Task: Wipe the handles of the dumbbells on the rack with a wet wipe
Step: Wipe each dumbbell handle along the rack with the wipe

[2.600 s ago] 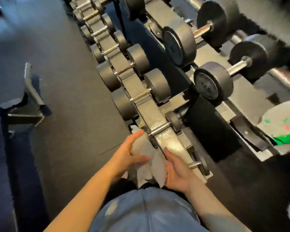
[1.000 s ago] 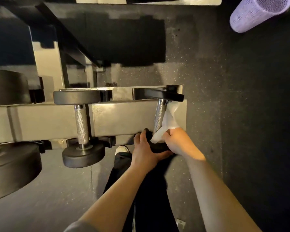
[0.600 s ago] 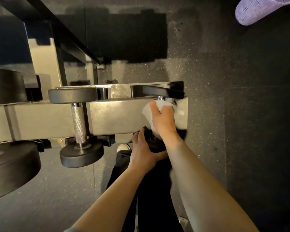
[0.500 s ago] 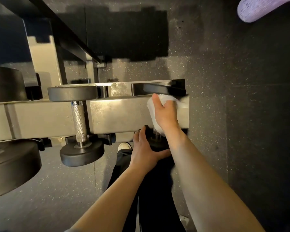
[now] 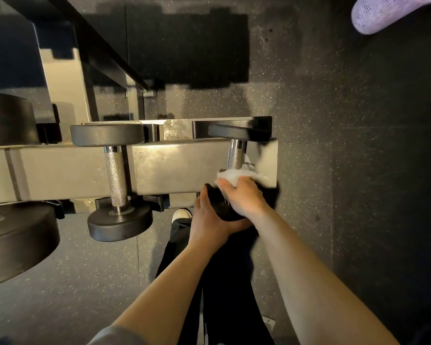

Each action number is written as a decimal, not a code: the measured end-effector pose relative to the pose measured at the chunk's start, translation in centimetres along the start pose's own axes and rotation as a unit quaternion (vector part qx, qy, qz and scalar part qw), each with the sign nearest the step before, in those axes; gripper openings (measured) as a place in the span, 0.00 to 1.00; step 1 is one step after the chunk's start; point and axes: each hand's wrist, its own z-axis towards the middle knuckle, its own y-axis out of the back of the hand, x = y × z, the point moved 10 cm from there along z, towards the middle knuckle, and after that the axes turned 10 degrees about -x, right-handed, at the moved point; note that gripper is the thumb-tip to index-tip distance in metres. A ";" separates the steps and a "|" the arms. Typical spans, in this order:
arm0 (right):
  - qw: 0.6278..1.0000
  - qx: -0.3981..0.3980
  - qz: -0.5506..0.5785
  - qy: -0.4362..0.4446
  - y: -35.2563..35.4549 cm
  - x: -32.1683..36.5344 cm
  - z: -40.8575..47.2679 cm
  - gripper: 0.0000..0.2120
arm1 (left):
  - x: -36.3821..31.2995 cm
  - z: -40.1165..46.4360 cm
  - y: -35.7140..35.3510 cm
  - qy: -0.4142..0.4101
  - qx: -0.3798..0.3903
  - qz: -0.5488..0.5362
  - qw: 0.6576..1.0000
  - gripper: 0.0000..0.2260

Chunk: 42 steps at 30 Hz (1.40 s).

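White wet wipe around knurled handle, right hand gripping

The scene is dimly lit, with glare caught on the metal rack. Deep shadow is thrown across the floor, and edges are bent by the wide lens.
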 end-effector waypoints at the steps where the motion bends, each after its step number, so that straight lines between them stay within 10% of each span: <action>1: 0.999 0.021 -0.047 0.009 -0.3 -0.3 -0.5 0.29 | 0.0 0.0 0.0 -0.001 0.000 -0.001 1.000 0.57; 6: 0.989 0.040 -0.129 0.057 0.6 -0.2 -1.9 0.26 | 0.1 -0.3 0.1 -0.002 -0.019 -0.027 0.999 0.56; 10: 0.987 -0.120 0.076 0.079 5.0 2.8 0.1 0.17 | 0.1 -1.0 -0.1 0.004 -0.051 -0.051 0.997 0.57; 13: 0.976 -0.035 0.216 0.004 4.1 4.1 1.5 0.24 | 0.1 -1.2 -0.2 0.011 -0.065 -0.062 0.996 0.56; 26: 0.997 0.030 -0.019 0.073 -1.0 -1.7 0.4 0.25 | 0.6 -1.6 -0.1 0.019 -0.104 -0.080 0.991 0.50; 34: 0.968 -0.016 0.252 -0.001 2.9 3.4 2.8 0.22 | 0.6 -1.7 -0.6 0.039 -0.061 -0.132 0.989 0.56; 42: 0.986 -0.023 0.150 0.072 0.6 6.6 2.7 0.22 | 1.9 -1.6 -0.6 0.066 -0.061 -0.133 0.987 0.55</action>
